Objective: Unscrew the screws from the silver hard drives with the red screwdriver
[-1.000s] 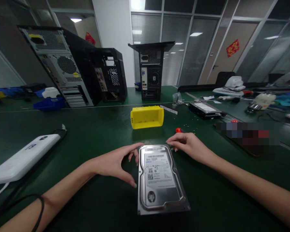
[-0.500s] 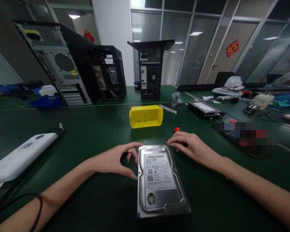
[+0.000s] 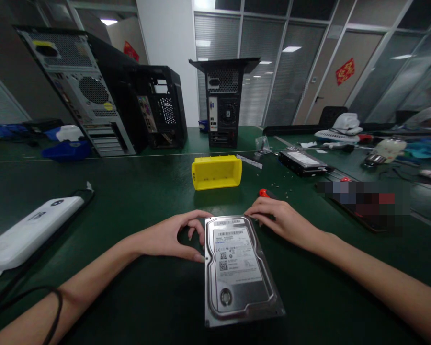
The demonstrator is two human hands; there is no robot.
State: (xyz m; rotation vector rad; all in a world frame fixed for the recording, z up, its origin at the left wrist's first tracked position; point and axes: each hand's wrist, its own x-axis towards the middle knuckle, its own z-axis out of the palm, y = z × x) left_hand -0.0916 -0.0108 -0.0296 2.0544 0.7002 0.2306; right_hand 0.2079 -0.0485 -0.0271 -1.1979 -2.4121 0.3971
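Observation:
A silver hard drive (image 3: 239, 268) with a white label faces up in front of me. My left hand (image 3: 179, 237) curves around its far left corner, the thumb against the left side and the index finger along the far edge. My right hand (image 3: 278, 215) is at the far right corner, its thumb and index finger pinched together by the edge. Whatever may be between those fingertips is too small to make out. Just behind my right hand shows the red end of a tool handle (image 3: 263, 192), the rest of it partly covered.
Beyond the hands stands a yellow bin (image 3: 217, 173). Small bits (image 3: 285, 190) and another drive (image 3: 303, 162) lie to the right, near a partly blurred flat dark object (image 3: 359, 211). A white power strip (image 3: 32, 230) is at left; computer cases (image 3: 224, 105) stand behind.
My right fingertips have shifted slightly left along the drive's far edge. My left hand keeps its place at the left side. The drive has barely moved.

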